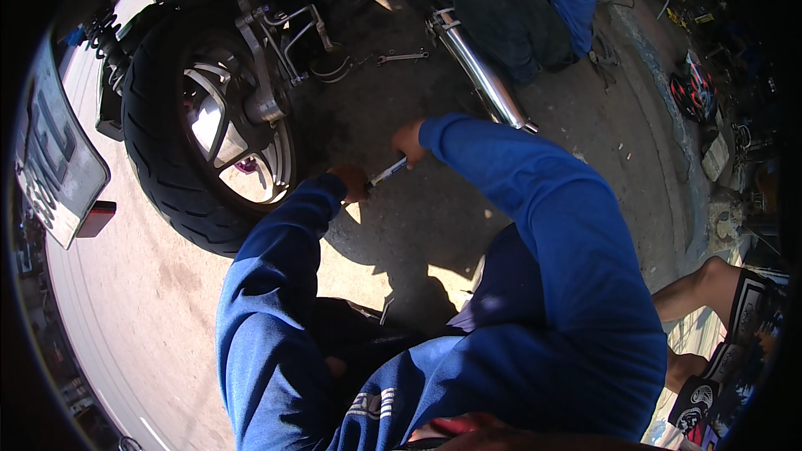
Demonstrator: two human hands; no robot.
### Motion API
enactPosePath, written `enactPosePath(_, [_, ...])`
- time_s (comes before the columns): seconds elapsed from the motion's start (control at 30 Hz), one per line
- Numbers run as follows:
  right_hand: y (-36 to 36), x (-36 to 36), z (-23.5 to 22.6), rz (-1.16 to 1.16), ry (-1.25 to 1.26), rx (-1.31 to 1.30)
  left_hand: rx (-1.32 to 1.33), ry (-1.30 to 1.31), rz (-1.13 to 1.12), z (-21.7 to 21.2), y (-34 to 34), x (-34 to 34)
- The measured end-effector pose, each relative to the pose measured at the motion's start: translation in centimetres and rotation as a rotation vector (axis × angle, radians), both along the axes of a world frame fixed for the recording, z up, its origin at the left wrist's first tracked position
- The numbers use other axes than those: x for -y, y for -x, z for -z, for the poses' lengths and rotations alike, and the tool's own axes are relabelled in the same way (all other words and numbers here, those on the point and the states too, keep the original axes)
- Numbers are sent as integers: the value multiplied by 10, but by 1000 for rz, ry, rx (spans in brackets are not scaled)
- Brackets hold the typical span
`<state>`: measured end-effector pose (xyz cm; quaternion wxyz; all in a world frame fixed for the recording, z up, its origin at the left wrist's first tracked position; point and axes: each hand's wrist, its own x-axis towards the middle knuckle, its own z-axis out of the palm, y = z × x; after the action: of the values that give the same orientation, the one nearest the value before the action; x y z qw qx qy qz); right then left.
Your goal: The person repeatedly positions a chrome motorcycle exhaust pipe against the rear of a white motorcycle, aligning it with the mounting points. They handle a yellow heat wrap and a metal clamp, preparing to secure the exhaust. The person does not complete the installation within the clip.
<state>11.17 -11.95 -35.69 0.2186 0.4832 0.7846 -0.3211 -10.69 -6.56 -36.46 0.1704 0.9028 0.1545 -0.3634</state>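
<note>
A slim white-and-blue tube-like object (389,172) spans the gap between my hands, slanting up to the right; its exact kind is too small to make out. My right hand (408,144) is closed round its upper end. At the lower end, my left hand (352,182) is closed on it, next to the motorcycle's rear wheel. The wheel has a black tyre (154,134) and a pale spoked rim (219,154). Both hands are in shade, and most of the fingers are hard to see.
Across from me a co-worker in blue (522,12) crouches beside a chrome exhaust silencer (484,75). A spanner (403,57) lies on the dark floor. A licence plate (63,154) hangs at left. At right are a bystander's legs (697,296) and a red-and-black helmet-like object (692,93).
</note>
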Motion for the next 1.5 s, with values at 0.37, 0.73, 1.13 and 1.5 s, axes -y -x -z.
enactPosePath(0.37, [7,-3,9,-34,82,12,-194,49,-3,-22,-18,5])
enactPosePath(0.73, [5,-10,17,-67,78,18,-147,18,31,-29,-17,9])
enactPosePath(1.13, [7,35,40,-168,122,162,23,-30,-35,31,3,-6])
enactPosePath(1.5, [-6,-6,44,1,-81,41,29,27,18,12,6,-8])
